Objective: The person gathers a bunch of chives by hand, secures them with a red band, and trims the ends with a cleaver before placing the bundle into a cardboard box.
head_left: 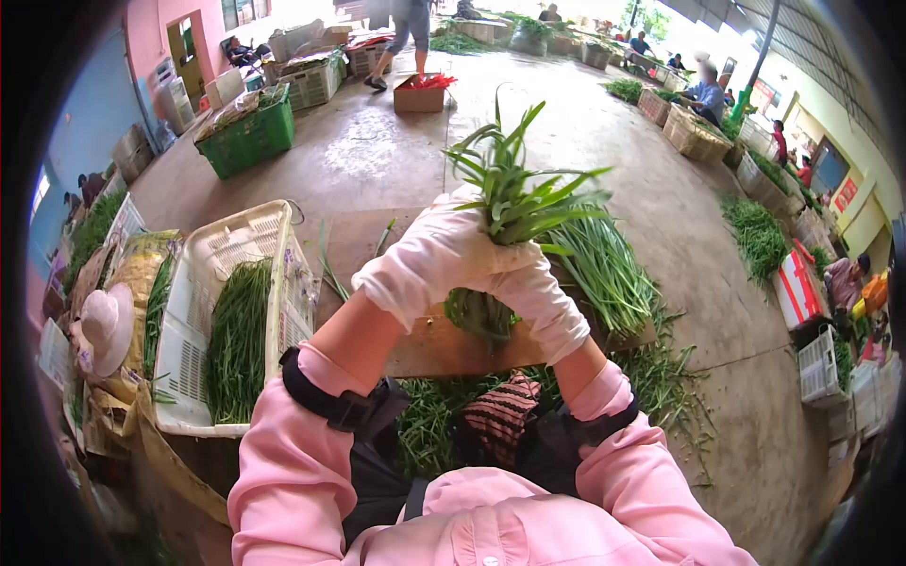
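My left hand [429, 250] and my right hand [540, 297], both in white gloves, are closed together around a bunch of green leafy stalks [517, 184]. Its leafy ends fan out above the gloves, while its lower part hangs below them over a wooden board [434, 349]. The fingers overlap, and some are hidden by the gloves and leaves. Just right of my hands, a heap of long thin green stalks [609, 269] lies on the board. A few loose stalks [332, 269] rest left of my left wrist.
A white plastic crate [179, 330] with long greens [241, 344] stands at my left, near a pink hat [107, 321]. Loose trimmings [675, 387] litter the floor. Farther off are a green bin [247, 141], a cardboard box [420, 99], a walking person [411, 38] and several seated people.
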### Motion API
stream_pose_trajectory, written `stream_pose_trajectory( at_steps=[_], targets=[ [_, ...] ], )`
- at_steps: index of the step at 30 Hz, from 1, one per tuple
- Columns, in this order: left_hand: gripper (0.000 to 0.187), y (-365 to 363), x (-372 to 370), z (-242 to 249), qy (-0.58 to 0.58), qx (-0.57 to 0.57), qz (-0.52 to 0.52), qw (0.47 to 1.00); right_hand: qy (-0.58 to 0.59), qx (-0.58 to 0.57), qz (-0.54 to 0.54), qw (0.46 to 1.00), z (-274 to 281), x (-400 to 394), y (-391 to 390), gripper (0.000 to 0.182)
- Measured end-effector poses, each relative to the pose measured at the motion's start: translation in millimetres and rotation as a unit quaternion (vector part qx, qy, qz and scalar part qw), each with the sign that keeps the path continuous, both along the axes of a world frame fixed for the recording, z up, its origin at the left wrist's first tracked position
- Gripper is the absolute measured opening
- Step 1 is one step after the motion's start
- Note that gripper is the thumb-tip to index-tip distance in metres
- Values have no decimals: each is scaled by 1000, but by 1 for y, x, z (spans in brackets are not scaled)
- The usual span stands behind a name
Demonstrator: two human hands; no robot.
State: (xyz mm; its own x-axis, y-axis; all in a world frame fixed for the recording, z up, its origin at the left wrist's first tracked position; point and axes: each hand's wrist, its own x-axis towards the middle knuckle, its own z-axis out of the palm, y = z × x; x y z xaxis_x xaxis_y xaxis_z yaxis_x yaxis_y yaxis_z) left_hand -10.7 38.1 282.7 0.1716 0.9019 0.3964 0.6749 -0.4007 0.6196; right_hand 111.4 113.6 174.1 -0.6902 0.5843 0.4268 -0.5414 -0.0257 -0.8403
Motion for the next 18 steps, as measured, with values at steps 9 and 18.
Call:
stream_pose_trajectory(
  at_steps=[9,18],
  targets=[
    [43,-63,-31,25,344,90,89,930,-69,-52,-286,954,71,53,-33,39],
    [67,-134,-35,-68,-336,-181,134,914,26,-191,-252,948,96,97,-44,13]
  ],
)
